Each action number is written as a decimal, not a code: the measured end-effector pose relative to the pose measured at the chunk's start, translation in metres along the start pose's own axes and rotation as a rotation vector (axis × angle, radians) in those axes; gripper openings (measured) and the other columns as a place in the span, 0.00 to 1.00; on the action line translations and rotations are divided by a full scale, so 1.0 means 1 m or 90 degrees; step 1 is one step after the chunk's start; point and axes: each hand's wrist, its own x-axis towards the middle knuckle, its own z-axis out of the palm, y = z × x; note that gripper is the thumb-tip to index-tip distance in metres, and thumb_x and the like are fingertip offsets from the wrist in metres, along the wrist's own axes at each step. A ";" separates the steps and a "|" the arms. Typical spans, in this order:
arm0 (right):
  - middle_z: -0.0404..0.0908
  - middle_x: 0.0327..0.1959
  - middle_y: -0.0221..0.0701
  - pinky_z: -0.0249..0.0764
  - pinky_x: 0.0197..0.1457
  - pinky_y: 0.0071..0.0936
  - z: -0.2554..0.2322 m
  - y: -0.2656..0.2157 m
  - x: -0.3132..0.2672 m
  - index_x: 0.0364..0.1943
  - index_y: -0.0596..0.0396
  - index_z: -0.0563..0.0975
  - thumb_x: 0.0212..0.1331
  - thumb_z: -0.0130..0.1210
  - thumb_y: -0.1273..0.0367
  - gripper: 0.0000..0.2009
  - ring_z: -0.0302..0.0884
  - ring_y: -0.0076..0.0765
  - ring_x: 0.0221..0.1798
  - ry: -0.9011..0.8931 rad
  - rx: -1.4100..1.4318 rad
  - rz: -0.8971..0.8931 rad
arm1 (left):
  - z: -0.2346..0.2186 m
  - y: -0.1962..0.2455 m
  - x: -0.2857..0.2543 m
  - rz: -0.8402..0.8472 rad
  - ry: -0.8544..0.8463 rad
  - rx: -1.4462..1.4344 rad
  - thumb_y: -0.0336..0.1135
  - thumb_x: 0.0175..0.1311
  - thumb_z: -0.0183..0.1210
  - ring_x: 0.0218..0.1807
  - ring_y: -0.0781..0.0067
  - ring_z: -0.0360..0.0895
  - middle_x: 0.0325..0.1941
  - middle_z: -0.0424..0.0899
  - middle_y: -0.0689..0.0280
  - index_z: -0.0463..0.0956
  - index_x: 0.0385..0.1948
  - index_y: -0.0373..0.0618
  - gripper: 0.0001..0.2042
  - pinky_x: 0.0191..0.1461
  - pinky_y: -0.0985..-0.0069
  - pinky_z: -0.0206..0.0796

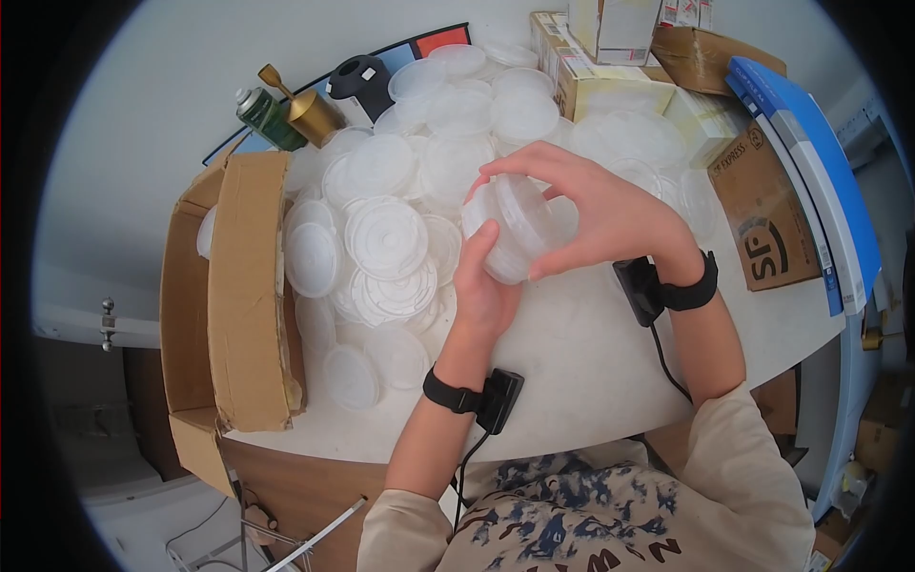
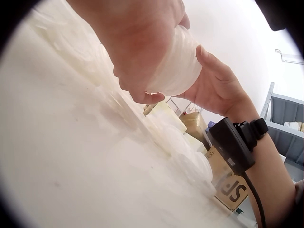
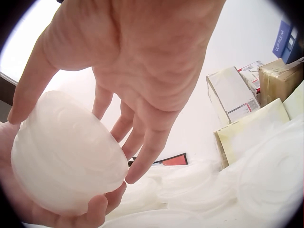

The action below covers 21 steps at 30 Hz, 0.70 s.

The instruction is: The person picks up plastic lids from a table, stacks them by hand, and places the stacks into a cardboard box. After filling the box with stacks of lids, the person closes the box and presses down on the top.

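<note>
A stack of translucent round plastic lids (image 1: 519,229) is held up above the table, tilted, between both hands. My left hand (image 1: 488,291) grips it from the near left side, thumb lying across the face of the end lid. From the right, my right hand (image 1: 605,205) spans the stack with thumb and fingers on opposite edges. The left wrist view shows the layered rims of the lids (image 2: 179,66) between the two hands. In the right wrist view, left fingertips (image 3: 97,209) curl around the stack's lower edge. Many loose lids (image 1: 386,238) lie heaped behind and left of the hands.
An open cardboard box (image 1: 250,296) stands at the table's left edge. Behind the heap are a spray can (image 1: 270,119), a brass-coloured pot (image 1: 315,116) and a black container (image 1: 360,86). Cartons (image 1: 610,91), an SF Express box (image 1: 767,214) and blue folders (image 1: 820,181) line the right side.
</note>
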 end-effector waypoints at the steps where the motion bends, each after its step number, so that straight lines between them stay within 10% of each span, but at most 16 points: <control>1: 0.70 0.55 0.37 0.71 0.56 0.33 0.000 0.000 0.000 0.64 0.48 0.68 0.37 0.71 0.62 0.42 0.70 0.41 0.58 -0.006 -0.010 -0.003 | 0.001 0.000 0.000 0.002 0.009 -0.001 0.54 0.65 0.47 0.68 0.64 0.64 0.67 0.67 0.62 0.57 0.68 0.45 0.33 0.67 0.63 0.58; 21: 0.73 0.54 0.32 0.68 0.59 0.30 0.012 0.005 0.004 0.61 0.47 0.71 0.36 0.68 0.66 0.37 0.69 0.38 0.58 -0.016 -0.017 -0.053 | 0.002 -0.002 -0.004 0.001 0.019 -0.003 0.56 0.71 0.42 0.66 0.66 0.67 0.63 0.71 0.63 0.61 0.65 0.44 0.29 0.66 0.65 0.60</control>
